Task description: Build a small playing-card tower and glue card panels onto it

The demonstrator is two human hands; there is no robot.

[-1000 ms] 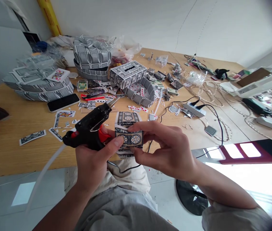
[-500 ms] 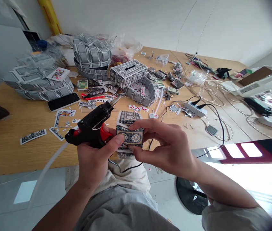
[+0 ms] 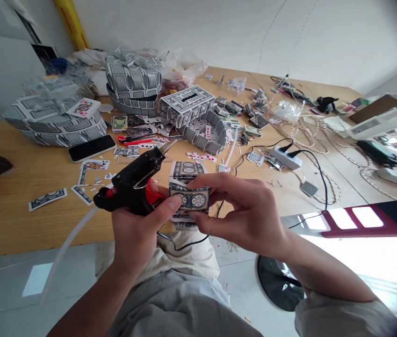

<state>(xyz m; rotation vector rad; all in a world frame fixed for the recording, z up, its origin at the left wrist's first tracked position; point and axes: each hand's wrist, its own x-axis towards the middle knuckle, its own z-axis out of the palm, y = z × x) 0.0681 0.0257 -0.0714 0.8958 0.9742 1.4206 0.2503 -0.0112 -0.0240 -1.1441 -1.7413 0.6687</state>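
A black glue gun point(image 3: 137, 180) with a red trigger lies in my left hand point(image 3: 137, 234), its metal nozzle pointing up and to the right. A pale glue stick point(image 3: 67, 245) trails from its back end. My left thumb also presses on a small piece built of patterned playing cards point(image 3: 194, 200). My right hand point(image 3: 243, 215) pinches that piece between thumb and fingers from the right side. The piece is held above the table's front edge, over my lap, and its underside is partly hidden.
On the wooden table point(image 3: 16, 220) lie a phone point(image 3: 92, 149), a red utility knife point(image 3: 135, 140) and card scraps. Behind stand card-covered boxes, including a slotted box point(image 3: 187, 105). A power strip point(image 3: 285, 158) with cords sits to the right; the gun's black cord runs below my hands.
Almost nothing differs. Both hands keep the same grip on the glue gun and the card piece; the view has shifted very slightly.
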